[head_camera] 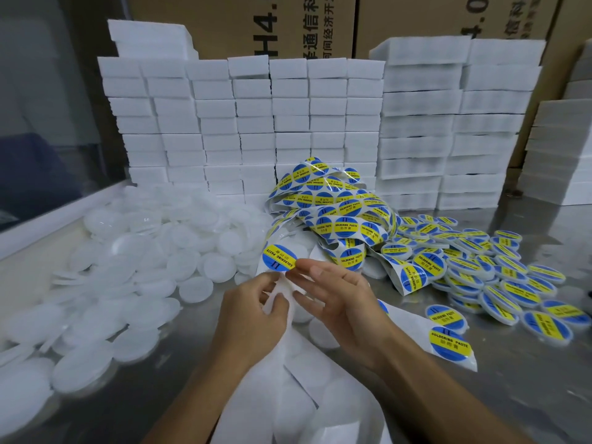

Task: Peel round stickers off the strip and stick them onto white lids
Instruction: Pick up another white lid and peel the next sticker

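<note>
Centrally, near the table's [528, 395] front edge, the left hand [253, 318] pinches the white strip [298, 373] — the right hand [336, 299] pinches a round sticker [278, 257] by its edge; white lids [134, 261] heaped leftward.

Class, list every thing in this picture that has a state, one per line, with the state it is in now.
Left hand: grips the white backing strip.
Right hand: fingertips pinch the round sticker's edge.
Round sticker: mostly peeled off the strip.
Backing strip: bare near the hands.
Sticker strip pile: tangled, stickers on.
Plain white lids: heaped, unlabelled.
Labelled lids: stickered, piled at right.
</note>
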`<state>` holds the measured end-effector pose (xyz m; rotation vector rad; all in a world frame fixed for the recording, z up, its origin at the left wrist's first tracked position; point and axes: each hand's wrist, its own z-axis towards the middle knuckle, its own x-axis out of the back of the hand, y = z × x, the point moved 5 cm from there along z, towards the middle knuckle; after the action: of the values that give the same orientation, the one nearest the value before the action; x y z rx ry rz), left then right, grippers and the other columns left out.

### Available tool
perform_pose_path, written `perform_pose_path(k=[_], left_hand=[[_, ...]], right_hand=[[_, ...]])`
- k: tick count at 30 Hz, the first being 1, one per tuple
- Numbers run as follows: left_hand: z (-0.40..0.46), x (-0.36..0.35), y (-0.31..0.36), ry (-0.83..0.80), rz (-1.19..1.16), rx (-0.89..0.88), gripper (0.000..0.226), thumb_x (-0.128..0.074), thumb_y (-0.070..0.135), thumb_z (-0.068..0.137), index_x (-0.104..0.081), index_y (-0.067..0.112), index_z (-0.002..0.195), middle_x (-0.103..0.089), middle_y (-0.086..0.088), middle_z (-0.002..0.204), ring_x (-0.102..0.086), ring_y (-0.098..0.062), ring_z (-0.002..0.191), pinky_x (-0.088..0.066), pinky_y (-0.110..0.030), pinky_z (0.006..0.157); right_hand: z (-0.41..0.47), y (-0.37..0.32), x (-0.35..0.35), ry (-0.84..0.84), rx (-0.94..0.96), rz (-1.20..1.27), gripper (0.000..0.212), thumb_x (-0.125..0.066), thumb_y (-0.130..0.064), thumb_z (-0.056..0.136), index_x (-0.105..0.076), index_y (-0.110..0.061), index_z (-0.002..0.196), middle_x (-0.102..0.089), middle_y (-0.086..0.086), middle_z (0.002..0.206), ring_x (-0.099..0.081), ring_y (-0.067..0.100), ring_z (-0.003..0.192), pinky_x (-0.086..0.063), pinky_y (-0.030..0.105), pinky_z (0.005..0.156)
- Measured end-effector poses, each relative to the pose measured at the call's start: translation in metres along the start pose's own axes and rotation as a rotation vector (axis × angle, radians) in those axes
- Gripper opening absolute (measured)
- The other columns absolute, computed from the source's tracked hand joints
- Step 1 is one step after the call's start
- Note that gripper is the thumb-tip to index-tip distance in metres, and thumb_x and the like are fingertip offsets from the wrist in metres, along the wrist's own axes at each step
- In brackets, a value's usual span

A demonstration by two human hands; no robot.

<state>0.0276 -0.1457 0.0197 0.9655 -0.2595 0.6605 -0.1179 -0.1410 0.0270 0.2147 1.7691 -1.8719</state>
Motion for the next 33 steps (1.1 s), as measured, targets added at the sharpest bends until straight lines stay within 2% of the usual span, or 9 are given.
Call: perform_pose_path(k=[2,4,6,10,16,21,27,30,33], left_hand=[[0.003,0.008,-0.002,0.091,0.159,0.0,0.015,-0.067,0.011,0.079,-0.058,0.014,0.068,-0.048,0.007,0.052,-0.053,-0.013,0.055,-0.039,-0.019,0.048],[0.006,0.016,-0.006,0.17,0.25,0.022,0.017,-0.066,0.012,0.08,-0.054,0.009,0.068,-0.052,-0.002,0.061,-0.052,-0.028,0.062,-0.042,-0.036,0.057],[0.01,0.022,-0.016,0.186,0.38,0.1,0.01,-0.066,0.02,0.083,-0.065,0.011,0.087,-0.062,-0.01,0.089,-0.057,-0.036,0.087,-0.044,-0.043,0.077],[0.013,0.027,-0.047,0.028,0.619,0.318,0.043,-0.055,0.049,0.088,-0.058,0.025,0.123,-0.051,-0.004,0.131,-0.044,-0.028,0.124,-0.031,-0.044,0.098],[0.011,0.024,-0.065,-0.154,0.812,0.334,0.041,-0.036,0.061,0.091,-0.055,0.029,0.107,-0.053,0.003,0.117,-0.041,-0.02,0.119,-0.031,-0.042,0.094],[0.014,0.025,-0.057,-0.123,0.847,0.299,0.031,-0.043,0.056,0.091,-0.06,0.03,0.092,-0.056,0.004,0.106,-0.046,-0.019,0.109,-0.028,-0.042,0.087],[0.013,0.025,-0.056,-0.123,0.795,0.323,0.044,-0.049,0.059,0.089,-0.05,0.027,0.119,-0.057,-0.001,0.121,-0.047,-0.024,0.118,-0.032,-0.042,0.094],[0.013,0.025,-0.057,-0.134,0.766,0.328,0.042,-0.047,0.056,0.091,-0.05,0.028,0.122,-0.061,0.001,0.118,-0.047,-0.025,0.119,-0.031,-0.043,0.091],[0.013,0.025,-0.053,-0.125,0.72,0.328,0.043,-0.055,0.05,0.091,-0.05,0.028,0.127,-0.056,-0.004,0.122,-0.044,-0.029,0.12,-0.032,-0.043,0.093]], right_hand=[[0.0,0.0,0.0,0.012,0.007,-0.014,0.028,-0.075,-0.016,0.075,-0.077,-0.009,0.102,-0.072,0.016,0.114,-0.067,0.023,0.114,-0.045,0.04,0.107],[0.001,-0.001,0.001,0.012,0.023,-0.013,0.027,-0.074,-0.014,0.077,-0.076,-0.008,0.103,-0.072,0.015,0.115,-0.067,0.024,0.114,-0.048,0.04,0.104],[0.001,-0.001,0.001,0.007,0.025,-0.003,0.028,-0.07,-0.019,0.077,-0.077,-0.009,0.102,-0.072,0.014,0.115,-0.067,0.025,0.113,-0.052,0.041,0.099],[0.0,0.0,-0.001,-0.012,0.015,-0.021,0.022,-0.073,-0.02,0.079,-0.079,-0.012,0.098,-0.073,0.01,0.113,-0.068,0.026,0.111,-0.059,0.037,0.085],[0.002,-0.002,0.005,0.047,0.023,-0.061,0.027,-0.068,-0.028,0.075,-0.079,-0.014,0.096,-0.075,0.004,0.107,-0.071,0.023,0.103,-0.054,0.031,0.078],[0.003,-0.005,0.011,0.094,0.035,-0.039,0.036,-0.068,-0.027,0.075,-0.075,-0.007,0.105,-0.075,0.006,0.105,-0.072,0.021,0.097,-0.052,0.028,0.074],[0.003,-0.008,0.02,0.268,0.095,-0.123,0.006,-0.072,-0.015,0.086,-0.078,-0.015,0.084,-0.074,0.001,0.081,-0.068,0.01,0.073,-0.055,0.023,0.067],[0.003,-0.01,0.025,0.337,0.128,-0.12,0.014,-0.074,-0.007,0.083,-0.076,-0.018,0.092,-0.075,-0.001,0.079,-0.065,0.006,0.066,-0.05,0.019,0.055],[0.005,-0.011,0.029,0.373,0.128,-0.159,0.024,-0.075,-0.01,0.083,-0.074,-0.016,0.105,-0.077,0.001,0.086,-0.058,0.016,0.079,-0.043,0.028,0.064]])
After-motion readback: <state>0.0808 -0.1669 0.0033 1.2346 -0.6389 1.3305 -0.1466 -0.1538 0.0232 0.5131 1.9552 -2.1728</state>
